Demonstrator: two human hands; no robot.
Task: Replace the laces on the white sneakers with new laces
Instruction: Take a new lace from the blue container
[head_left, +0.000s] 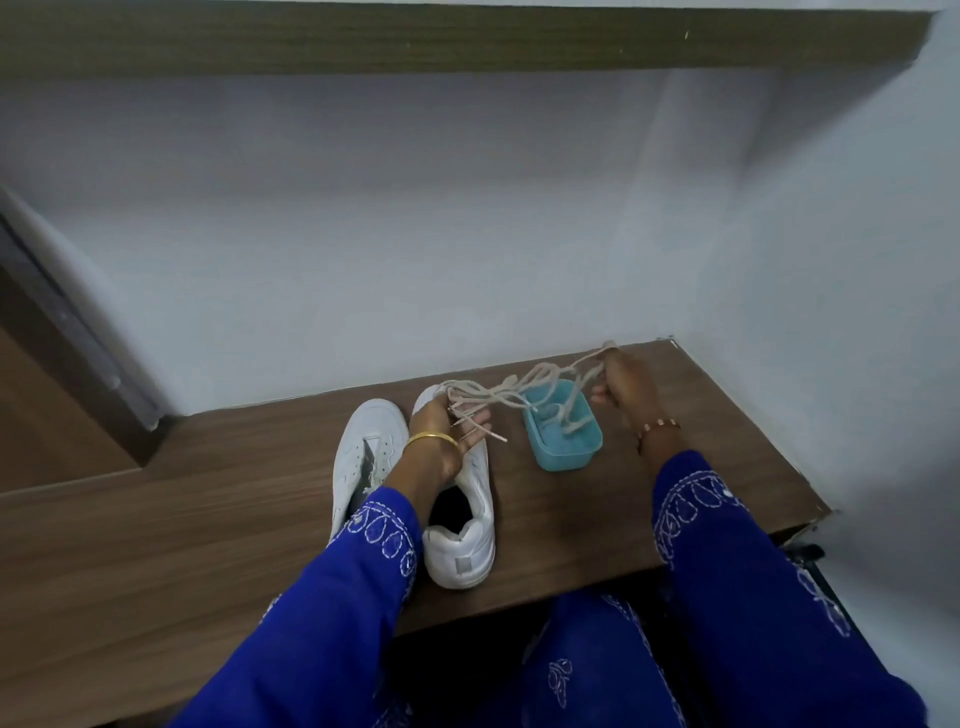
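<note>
No lettering, brand, number or sign can be read anywhere here. The grey patch on the heel of the right sneaker (461, 564) shows no legible mark, and the white stitching on the blue sleeves (374, 530) is only a pattern, not writing.

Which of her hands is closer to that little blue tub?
Right. The right hand holds the laces just beside the blue tub's far corner; the left hand is over the sneaker.
</note>
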